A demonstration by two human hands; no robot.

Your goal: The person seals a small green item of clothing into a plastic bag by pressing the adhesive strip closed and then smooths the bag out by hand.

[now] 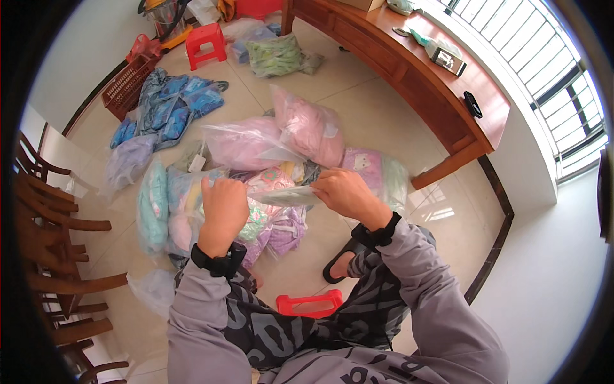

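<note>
A clear plastic bag with pale contents is stretched between my two hands, above a pile of bagged clothing. My left hand grips its left end, and my right hand pinches the right end. Beyond them lie two clear bags of pink fabric, one flat and one standing fuller. Under and around my hands are a teal bag, a purple dotted bundle and a pink printed piece. To the right rests a purple bag with a cartoon figure, beside a pale green one.
A red plastic stool, a brown basket, blue packets and a green bag lie farther back. Wooden chairs line the left. A wooden desk stands right. Another red stool is between my legs.
</note>
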